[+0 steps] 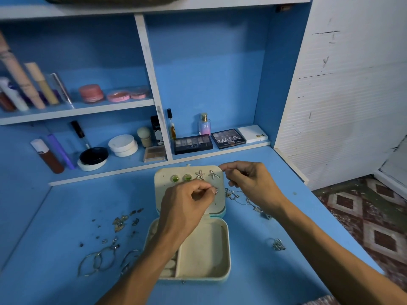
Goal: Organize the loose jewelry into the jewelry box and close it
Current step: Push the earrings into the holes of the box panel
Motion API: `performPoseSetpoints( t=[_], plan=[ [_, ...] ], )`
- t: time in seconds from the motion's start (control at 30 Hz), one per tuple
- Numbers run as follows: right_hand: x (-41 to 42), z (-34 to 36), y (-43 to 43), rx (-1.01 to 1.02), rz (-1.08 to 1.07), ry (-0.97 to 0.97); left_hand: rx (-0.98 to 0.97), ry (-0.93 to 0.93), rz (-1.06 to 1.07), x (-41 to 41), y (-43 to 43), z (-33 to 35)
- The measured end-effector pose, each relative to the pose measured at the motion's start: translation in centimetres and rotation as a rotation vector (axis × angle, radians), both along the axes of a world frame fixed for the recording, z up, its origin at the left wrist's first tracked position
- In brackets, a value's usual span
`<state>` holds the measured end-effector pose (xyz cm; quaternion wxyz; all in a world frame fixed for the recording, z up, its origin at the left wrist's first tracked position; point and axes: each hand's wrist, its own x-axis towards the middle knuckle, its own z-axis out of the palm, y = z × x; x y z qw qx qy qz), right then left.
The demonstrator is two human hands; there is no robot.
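A cream jewelry box [222, 249] lies open on the blue desk, its lid [161, 179] tilted back. Two green stud earrings [181, 178] and two starfish earrings [207, 174] are pinned in the lid. My left hand [185, 203] pinches a small silver earring [216, 191] against the lid panel. My right hand [248, 179] grips the lid's right edge near its top corner, fingers curled behind it. Hoop earrings [101, 260] and small studs [123, 221] lie loose left of the box. A chain necklace [240, 198] and a ring cluster [278, 245] lie to the right.
Shelves behind the desk hold makeup: eyeshadow palettes [193, 144], a perfume bottle [204, 124], compacts [93, 158], tubes and jars. The desk's right edge [343, 227] drops to a patterned floor. A white wall panel [341, 95] stands at the right.
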<state>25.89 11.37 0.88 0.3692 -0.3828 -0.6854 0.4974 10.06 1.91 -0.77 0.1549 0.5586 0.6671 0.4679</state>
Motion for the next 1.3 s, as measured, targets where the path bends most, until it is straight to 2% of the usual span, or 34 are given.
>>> performPoseSetpoints(
  t=[0.33,0.67,0.77,1.0,1.1,1.17,1.3],
  plan=[
    [0.0,0.3,-0.5,-0.055,0.007,0.054,0.112,0.082,0.027,0.3,-0.1,-0.7],
    [0.0,0.3,-0.5,-0.098,0.018,0.070,0.123,0.148,0.109,0.6,0.2,-0.1],
    [0.1,0.3,-0.5,-0.105,0.024,0.079,0.163,0.237,0.133,0.3,0.3,0.2],
    [0.2,0.2,-0.5,-0.103,0.039,0.087,0.262,0.613,0.315,0.0,0.5,-0.2],
    [0.3,0.2,-0.3,-0.118,0.056,0.110,0.255,0.718,0.284,-0.5,0.7,0.1],
    [0.4,0.1,-0.2,-0.127,0.072,0.121,0.250,0.763,0.225,-1.0,1.0,0.3],
    [0.8,0.1,0.1,-0.155,0.123,0.132,0.244,0.732,0.148,-1.9,1.3,0.4]
  ],
)
